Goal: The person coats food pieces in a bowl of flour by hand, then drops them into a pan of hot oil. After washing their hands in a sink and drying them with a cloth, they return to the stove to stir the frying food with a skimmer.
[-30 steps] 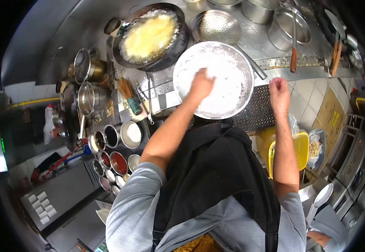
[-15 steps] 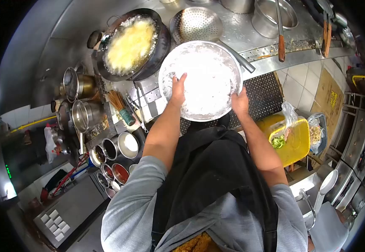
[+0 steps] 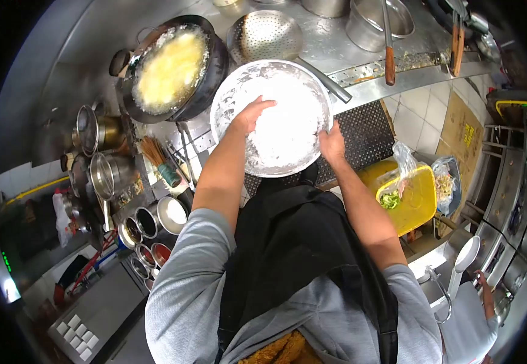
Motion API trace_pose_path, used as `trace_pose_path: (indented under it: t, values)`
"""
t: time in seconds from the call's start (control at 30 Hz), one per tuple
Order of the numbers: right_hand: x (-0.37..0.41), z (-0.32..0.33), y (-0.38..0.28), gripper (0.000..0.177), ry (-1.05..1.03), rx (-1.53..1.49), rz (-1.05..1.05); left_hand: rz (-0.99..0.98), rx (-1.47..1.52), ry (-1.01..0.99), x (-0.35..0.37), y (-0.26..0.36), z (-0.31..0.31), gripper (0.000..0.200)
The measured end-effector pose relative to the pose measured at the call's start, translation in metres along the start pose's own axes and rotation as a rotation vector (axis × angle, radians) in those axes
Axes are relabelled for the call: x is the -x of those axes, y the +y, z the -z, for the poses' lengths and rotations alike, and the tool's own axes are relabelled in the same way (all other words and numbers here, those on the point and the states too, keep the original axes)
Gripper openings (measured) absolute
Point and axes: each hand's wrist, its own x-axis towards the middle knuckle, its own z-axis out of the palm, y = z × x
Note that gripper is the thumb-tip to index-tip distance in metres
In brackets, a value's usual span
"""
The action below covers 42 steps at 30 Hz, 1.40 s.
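A round metal bowl (image 3: 220,108) with white powder (image 3: 290,121) in it is in front of my body. My left hand (image 3: 253,115) is inside the bowl on its left side, over the powder, with its thumb and fingers apart and nothing seen in them. My right hand (image 3: 332,144) grips the bowl's right rim, thumb on the inner side. Beyond the bowl lies a perforated metal ladle (image 3: 264,36), its handle reaching to the right. To the left, pale yellow food (image 3: 172,73) bubbles in oil in a dark wok (image 3: 216,64).
A yellow container (image 3: 418,209) with green pieces stands at right. Sauce pots (image 3: 172,215) and a bamboo brush (image 3: 160,162) are at left. A metal pot (image 3: 369,33) and a wooden-handled tool (image 3: 389,65) lie at the back. Another person's sleeve (image 3: 469,324) shows lower right.
The view has shifted, so the surroundings appear further left. My left hand has turned, its fingers now pointing right over the powder. A co-worker's arm has come into view at lower right.
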Motion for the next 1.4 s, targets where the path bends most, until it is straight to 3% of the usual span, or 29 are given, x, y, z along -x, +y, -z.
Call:
trace_pose_path:
  t: [0.07,0.13,0.17,0.23,0.37,0.43,0.57,0.63,0.77,0.83,0.97,1.03,1.07,1.13,1.17,1.3,1.37,1.4]
  values:
    - [0.002,0.001,-0.004,0.041,-0.015,-0.031,-0.026,-0.063,0.036,-0.027,0.006,-0.005,0.011,0.108]
    - [-0.004,-0.006,0.006,0.042,0.000,-0.011,-0.005,-0.307,-0.155,-0.058,0.030,0.005,0.014,0.095]
    - [-0.006,-0.009,0.013,0.042,0.019,0.015,0.006,-0.310,-0.153,-0.049,0.035,0.009,0.012,0.095]
    - [-0.004,-0.007,0.011,0.042,0.013,0.010,0.017,-0.449,-0.492,0.236,0.042,0.012,0.006,0.086]
    - [0.000,-0.006,0.001,0.042,0.013,-0.033,0.050,-0.365,-0.219,0.252,0.016,0.016,-0.036,0.087]
    - [0.000,-0.004,-0.001,0.042,0.023,-0.047,0.081,-0.403,-0.796,0.439,-0.012,0.010,-0.049,0.095]
    - [0.007,-0.006,0.001,0.040,0.056,-0.047,0.013,-0.276,-0.904,0.337,0.003,0.017,-0.061,0.100]
    - [0.006,-0.010,0.005,0.040,0.076,-0.077,0.006,-0.458,-1.032,0.137,0.008,0.014,-0.046,0.079]
    - [0.003,-0.012,0.012,0.040,0.084,-0.078,-0.019,-0.487,-0.739,0.012,0.076,0.024,-0.035,0.070]
    - [0.002,-0.014,0.014,0.040,0.083,-0.068,-0.001,-0.442,-0.328,0.382,0.093,0.020,-0.034,0.062]
    - [-0.001,-0.017,0.023,0.040,0.079,-0.097,0.010,-0.486,-0.371,0.510,0.090,0.016,-0.021,0.077]
    - [-0.001,-0.017,0.020,0.040,0.079,-0.107,0.054,-0.589,-0.689,0.430,0.081,0.011,-0.015,0.057]
    - [0.001,-0.016,0.020,0.040,0.076,-0.130,0.052,-0.593,-0.688,0.437,0.077,0.007,-0.013,0.057]
    - [0.000,-0.016,0.022,0.041,0.082,-0.158,0.050,-0.566,-0.535,0.400,0.088,0.013,-0.027,0.058]
    - [-0.003,-0.017,0.025,0.041,0.083,-0.118,0.055,-0.414,-0.394,0.405,0.100,0.020,-0.037,0.061]
    - [0.001,-0.015,0.022,0.041,0.091,-0.088,0.045,-0.411,-0.253,0.350,0.106,0.024,-0.042,0.064]
    - [0.001,-0.016,0.024,0.041,0.090,-0.077,0.038,-0.578,-0.639,0.357,0.091,0.010,-0.028,0.066]
    - [-0.001,-0.016,0.023,0.041,0.088,-0.071,0.037,-0.579,-0.630,0.362,0.083,0.001,-0.023,0.066]
